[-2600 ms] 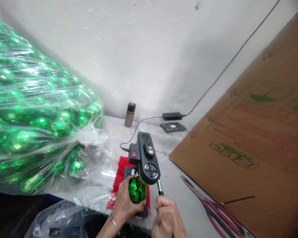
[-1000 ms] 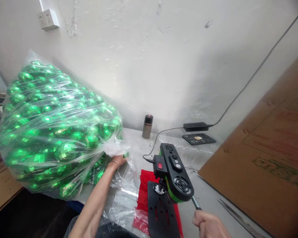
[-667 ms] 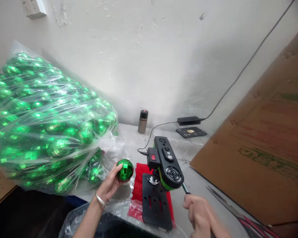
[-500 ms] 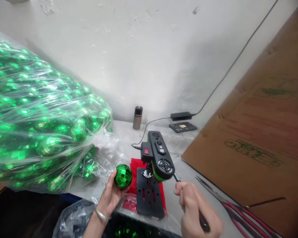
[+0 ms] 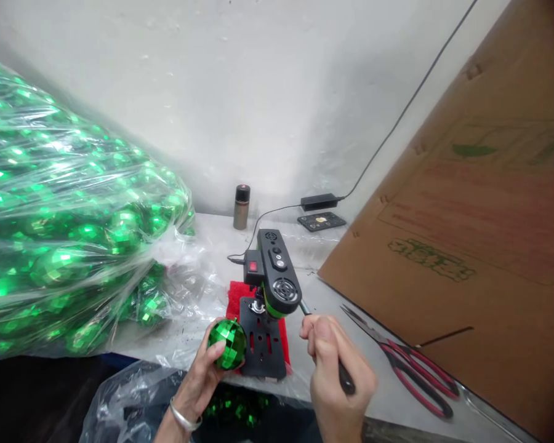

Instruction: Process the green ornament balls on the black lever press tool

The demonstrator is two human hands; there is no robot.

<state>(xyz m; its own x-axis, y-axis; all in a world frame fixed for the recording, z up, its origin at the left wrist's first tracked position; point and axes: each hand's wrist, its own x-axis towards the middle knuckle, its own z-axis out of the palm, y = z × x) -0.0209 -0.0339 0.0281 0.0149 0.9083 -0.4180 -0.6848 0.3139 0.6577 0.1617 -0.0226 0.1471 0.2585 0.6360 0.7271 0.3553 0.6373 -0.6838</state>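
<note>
My left hand point(image 5: 202, 369) is closed around a shiny green faceted bauble point(image 5: 228, 342), its thumb lying across the front. The bauble is just left of the black slotted base plate point(image 5: 264, 351) of a small black machine point(image 5: 279, 267). My right hand point(image 5: 335, 369) is wrapped round a black handle point(image 5: 346, 378). From that handle a metal rod point(image 5: 305, 307) runs up to the machine's lower right end; whether it is attached there I cannot tell. Beneath the base plate lies a red cloth point(image 5: 235, 295).
On the left bulges a clear bag of green baubles point(image 5: 74, 215). More baubles point(image 5: 240, 406) show below the table edge. Red-handled long-nose pliers point(image 5: 397, 357) lie by a cardboard box point(image 5: 443, 215). Behind stand a small bottle point(image 5: 241, 209), a power adapter point(image 5: 321, 202) and a phone point(image 5: 322, 221).
The view has shifted right, so everything sits further left. The bauble has turned in my left hand, and my thumb now lies on its front. My right hand keeps its hold on the handle.
</note>
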